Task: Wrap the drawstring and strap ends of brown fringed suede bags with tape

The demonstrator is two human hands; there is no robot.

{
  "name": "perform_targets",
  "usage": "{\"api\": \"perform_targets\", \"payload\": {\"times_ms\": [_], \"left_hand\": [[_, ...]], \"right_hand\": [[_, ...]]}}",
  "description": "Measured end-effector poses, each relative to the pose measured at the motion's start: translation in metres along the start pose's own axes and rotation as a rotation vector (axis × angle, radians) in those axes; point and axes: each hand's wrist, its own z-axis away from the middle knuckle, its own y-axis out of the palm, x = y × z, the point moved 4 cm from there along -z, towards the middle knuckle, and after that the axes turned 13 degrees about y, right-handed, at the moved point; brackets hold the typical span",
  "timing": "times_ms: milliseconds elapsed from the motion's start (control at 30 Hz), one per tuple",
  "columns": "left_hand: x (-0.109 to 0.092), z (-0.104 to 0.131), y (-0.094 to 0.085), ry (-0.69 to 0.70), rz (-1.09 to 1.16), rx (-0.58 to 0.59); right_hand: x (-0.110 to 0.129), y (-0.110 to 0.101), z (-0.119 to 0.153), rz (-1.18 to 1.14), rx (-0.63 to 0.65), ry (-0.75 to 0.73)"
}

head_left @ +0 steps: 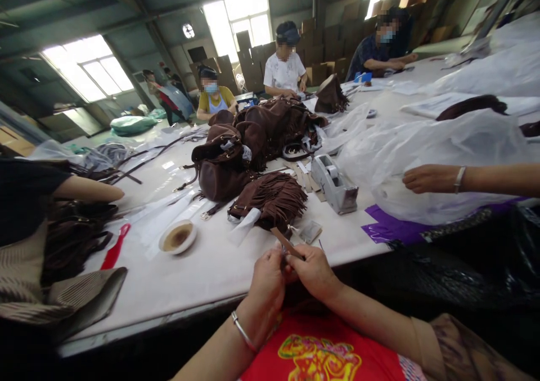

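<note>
My left hand (269,279) and my right hand (315,272) meet just in front of the table's near edge, fingers closed. Between the thumb and fingers of the right one, a flat brown strip (286,242) sticks up at a slant. The left fingertips press together against the right ones, and what they pinch is hidden. Just beyond the hands lies a fringed brown leather bag (270,202), with a small clear packet (310,232) beside it.
More brown bags (253,136) are heaped mid-table. A tape dispenser (335,184), a shallow bowl (178,237) and a red-handled tool (116,247) lie around. A co-worker's hand (422,178) rests on plastic sheeting (447,150) at right; another co-worker's arm (90,189) reaches in from the left.
</note>
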Motion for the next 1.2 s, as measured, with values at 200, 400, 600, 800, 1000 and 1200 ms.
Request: {"api": "perform_targets", "payload": {"times_ms": [200, 400, 600, 800, 1000, 1200], "left_hand": [[0.0, 0.003, 0.003, 0.191, -0.214, -0.024], [-0.005, -0.003, 0.004, 0.218, -0.192, -0.041], [-0.014, -0.014, -0.006, 0.071, -0.085, -0.038], [-0.019, -0.018, -0.012, -0.027, 0.008, 0.015], [-0.02, -0.017, -0.016, -0.036, -0.033, 0.037], [-0.022, -0.014, -0.016, 0.018, -0.073, 0.055]], "right_hand": [[0.01, 0.006, -0.001, 0.056, 0.003, -0.085], [0.018, 0.007, 0.009, 0.399, -0.098, -0.414], [0.014, -0.024, 0.018, 0.305, -0.053, -0.373], [-0.012, -0.036, 0.031, 0.151, 0.3, 0.101], [-0.006, -0.033, 0.032, 0.248, 0.286, 0.092], [-0.007, -0.025, 0.031, 0.169, 0.37, 0.246]]}}
